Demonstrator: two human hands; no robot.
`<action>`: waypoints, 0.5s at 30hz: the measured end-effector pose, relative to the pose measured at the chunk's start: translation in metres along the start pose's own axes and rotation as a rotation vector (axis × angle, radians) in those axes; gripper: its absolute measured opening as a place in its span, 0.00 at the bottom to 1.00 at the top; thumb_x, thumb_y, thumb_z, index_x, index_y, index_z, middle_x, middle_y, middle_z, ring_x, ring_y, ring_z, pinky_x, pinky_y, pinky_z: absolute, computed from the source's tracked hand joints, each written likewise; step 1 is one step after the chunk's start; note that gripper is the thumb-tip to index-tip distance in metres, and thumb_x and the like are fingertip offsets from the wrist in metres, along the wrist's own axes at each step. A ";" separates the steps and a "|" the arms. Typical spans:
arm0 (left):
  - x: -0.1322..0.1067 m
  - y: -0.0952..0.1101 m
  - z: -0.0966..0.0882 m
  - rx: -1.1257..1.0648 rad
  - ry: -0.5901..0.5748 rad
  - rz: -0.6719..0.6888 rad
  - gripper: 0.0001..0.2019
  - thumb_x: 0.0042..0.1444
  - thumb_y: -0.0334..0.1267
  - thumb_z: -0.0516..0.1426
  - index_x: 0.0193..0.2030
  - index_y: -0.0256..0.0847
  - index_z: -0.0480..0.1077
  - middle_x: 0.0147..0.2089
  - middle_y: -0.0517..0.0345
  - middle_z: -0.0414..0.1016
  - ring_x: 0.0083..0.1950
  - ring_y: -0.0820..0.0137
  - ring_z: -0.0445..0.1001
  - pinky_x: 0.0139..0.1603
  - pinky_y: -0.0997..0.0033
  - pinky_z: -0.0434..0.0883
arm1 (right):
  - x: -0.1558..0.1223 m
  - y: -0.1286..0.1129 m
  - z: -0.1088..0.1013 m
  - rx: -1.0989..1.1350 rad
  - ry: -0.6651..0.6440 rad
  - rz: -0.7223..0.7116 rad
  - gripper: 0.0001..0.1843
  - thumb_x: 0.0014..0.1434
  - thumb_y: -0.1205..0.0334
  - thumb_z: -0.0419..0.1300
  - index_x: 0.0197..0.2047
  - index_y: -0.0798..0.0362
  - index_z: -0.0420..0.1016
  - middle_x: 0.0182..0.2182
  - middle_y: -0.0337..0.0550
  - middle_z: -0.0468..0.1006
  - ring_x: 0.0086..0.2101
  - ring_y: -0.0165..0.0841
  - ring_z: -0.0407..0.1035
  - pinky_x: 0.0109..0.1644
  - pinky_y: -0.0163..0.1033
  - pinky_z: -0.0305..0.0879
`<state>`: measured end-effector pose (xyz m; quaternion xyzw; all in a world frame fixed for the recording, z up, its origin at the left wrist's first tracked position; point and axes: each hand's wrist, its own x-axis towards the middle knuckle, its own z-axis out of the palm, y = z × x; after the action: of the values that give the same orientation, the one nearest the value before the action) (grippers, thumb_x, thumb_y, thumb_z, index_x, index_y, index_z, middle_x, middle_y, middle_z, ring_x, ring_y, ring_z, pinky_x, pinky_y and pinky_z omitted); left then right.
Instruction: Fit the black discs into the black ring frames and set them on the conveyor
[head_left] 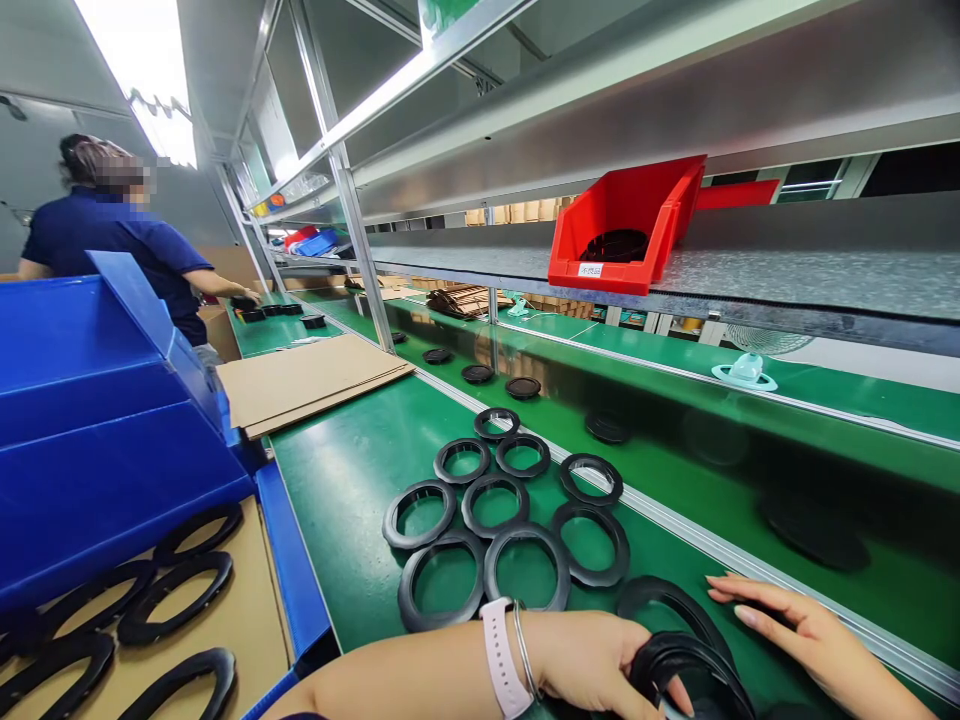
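the left hand [589,655] has its fingers clasped on a black ring [656,660] at the green surface [337,450]. to its right, the right hand [814,628] has released fingers, loosely extended near a metal rail [690,537]. just beyond the left fingers lies another ring [664,588], then a cluster of nine more [466,505]. left of those fingers, a blue bin [112,440] holds black rings [139,630] on cardboard [255,590]. past both hands' fingers, black discs [522,387] rest on a conveyor belt [675,480]; farther, a red bin [667,230] sits on a shelf [817,240].

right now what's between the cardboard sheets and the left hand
Green table, then a group of black rings lying on it, in the head view.
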<state>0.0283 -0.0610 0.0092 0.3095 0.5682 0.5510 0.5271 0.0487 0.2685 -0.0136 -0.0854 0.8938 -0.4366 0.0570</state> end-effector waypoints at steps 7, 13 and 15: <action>0.003 -0.008 -0.002 -0.049 -0.015 0.015 0.41 0.23 0.54 0.77 0.46 0.38 0.74 0.31 0.61 0.72 0.30 0.73 0.68 0.35 0.75 0.64 | -0.001 0.000 0.000 0.013 -0.020 0.019 0.29 0.58 0.34 0.60 0.54 0.41 0.79 0.54 0.44 0.73 0.58 0.50 0.64 0.67 0.55 0.56; 0.005 -0.010 -0.002 -0.073 -0.004 0.020 0.41 0.21 0.54 0.77 0.45 0.37 0.74 0.32 0.61 0.72 0.30 0.74 0.68 0.34 0.76 0.65 | -0.001 0.004 0.001 0.013 -0.022 0.018 0.30 0.58 0.34 0.60 0.55 0.42 0.79 0.55 0.45 0.73 0.59 0.50 0.63 0.67 0.55 0.55; 0.007 -0.012 -0.002 -0.081 -0.001 -0.010 0.42 0.17 0.52 0.78 0.44 0.37 0.74 0.31 0.62 0.72 0.30 0.74 0.68 0.33 0.77 0.65 | -0.002 -0.001 0.000 0.003 -0.027 0.017 0.30 0.58 0.33 0.59 0.55 0.43 0.79 0.55 0.46 0.73 0.58 0.50 0.64 0.67 0.55 0.56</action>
<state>0.0275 -0.0571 -0.0044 0.2852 0.5467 0.5706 0.5424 0.0504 0.2681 -0.0130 -0.0834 0.8930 -0.4362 0.0728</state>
